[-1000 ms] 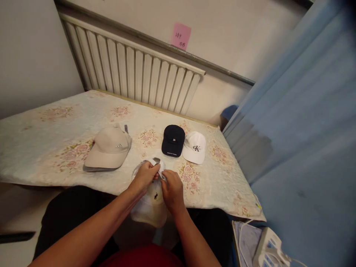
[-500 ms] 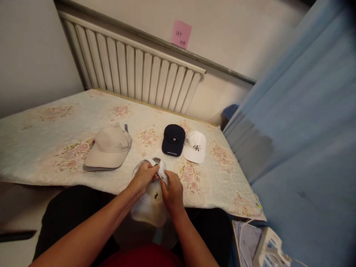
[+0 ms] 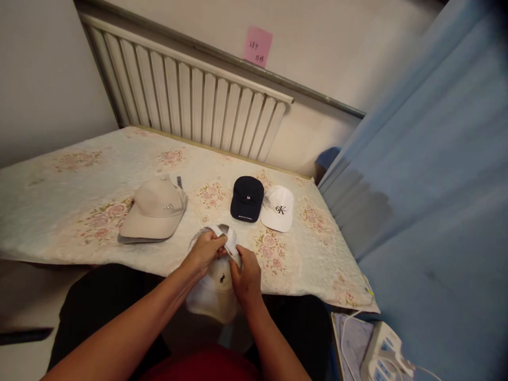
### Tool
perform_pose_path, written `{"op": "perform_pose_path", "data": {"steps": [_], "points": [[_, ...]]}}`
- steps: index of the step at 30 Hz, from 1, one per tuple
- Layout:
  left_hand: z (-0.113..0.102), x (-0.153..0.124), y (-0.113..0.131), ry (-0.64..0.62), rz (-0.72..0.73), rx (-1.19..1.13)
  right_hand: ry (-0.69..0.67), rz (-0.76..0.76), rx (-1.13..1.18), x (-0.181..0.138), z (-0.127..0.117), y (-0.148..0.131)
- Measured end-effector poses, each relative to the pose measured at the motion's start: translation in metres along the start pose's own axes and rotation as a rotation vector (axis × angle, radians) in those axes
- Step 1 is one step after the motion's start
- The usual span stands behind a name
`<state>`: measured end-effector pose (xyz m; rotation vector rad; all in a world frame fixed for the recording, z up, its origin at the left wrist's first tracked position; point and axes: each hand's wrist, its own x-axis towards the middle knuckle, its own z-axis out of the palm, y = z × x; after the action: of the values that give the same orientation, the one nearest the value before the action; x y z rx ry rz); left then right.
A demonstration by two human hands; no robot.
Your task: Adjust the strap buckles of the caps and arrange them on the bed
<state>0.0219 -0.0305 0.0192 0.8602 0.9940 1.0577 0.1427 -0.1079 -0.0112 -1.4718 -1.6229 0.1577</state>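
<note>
A white cap [image 3: 214, 296] with a small dark logo hangs over the near table edge, brim toward me. My left hand [image 3: 206, 251] pinches its white back strap [image 3: 228, 239] from the left. My right hand [image 3: 246, 275] grips the same strap and the cap's crown from the right, fingers closed. Both hands meet just above the logo.
On the floral tablecloth [image 3: 71, 211] lie a beige cap [image 3: 154, 211] to the left, a navy cap [image 3: 246, 198] and a white cap with black letters [image 3: 278, 208] behind my hands. A radiator [image 3: 186, 100] lines the wall, a blue curtain [image 3: 432, 174] hangs right, a white device [image 3: 383, 354] sits lower right.
Both hands stay on the cap's strap; my fingers shift slightly along it. The view has barely moved.
</note>
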Motion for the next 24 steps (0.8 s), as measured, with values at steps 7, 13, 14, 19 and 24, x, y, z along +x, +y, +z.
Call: {"op": "perform_pose_path", "data": {"steps": [7, 13, 14, 19, 24], "points": [[-0.001, 0.001, 0.000, 0.001, -0.010, -0.017, -0.011, 0.019, -0.012, -0.004, -0.001, 0.001], [0.001, -0.002, 0.007, -0.013, -0.038, -0.063, 0.035, 0.090, -0.062, -0.012, 0.005, 0.010], [0.001, -0.003, 0.008, -0.011, -0.048, -0.074, 0.038, 0.124, -0.062, -0.014, 0.007, 0.012], [0.002, -0.008, 0.014, 0.001, -0.093, -0.161, -0.088, 0.228, 0.033, -0.020, 0.009, 0.013], [0.004, -0.014, 0.022, -0.042, -0.139, -0.308, -0.083, 0.182, -0.008, -0.002, -0.008, 0.007]]}}
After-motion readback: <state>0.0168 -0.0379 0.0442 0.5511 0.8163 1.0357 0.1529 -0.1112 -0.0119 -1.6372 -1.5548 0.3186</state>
